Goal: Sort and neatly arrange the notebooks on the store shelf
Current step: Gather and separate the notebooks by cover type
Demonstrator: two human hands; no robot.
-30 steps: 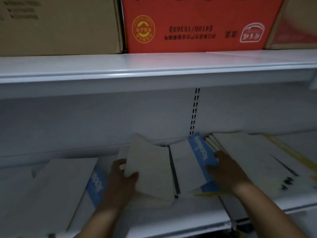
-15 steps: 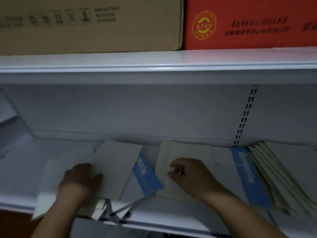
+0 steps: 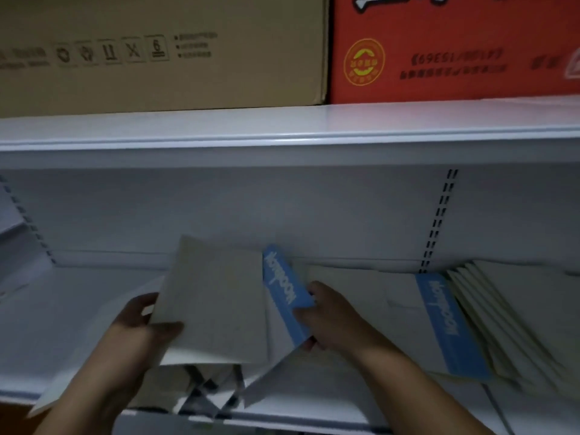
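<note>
Notebooks (image 3: 216,302) between left fingers (image 3: 169,329), right fingers (image 3: 315,291)

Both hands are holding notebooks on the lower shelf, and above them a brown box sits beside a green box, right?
Not quite. The head view shows a red box beside the brown box, not a green one. The left hand and right hand do hold notebooks on the lower shelf.
</note>
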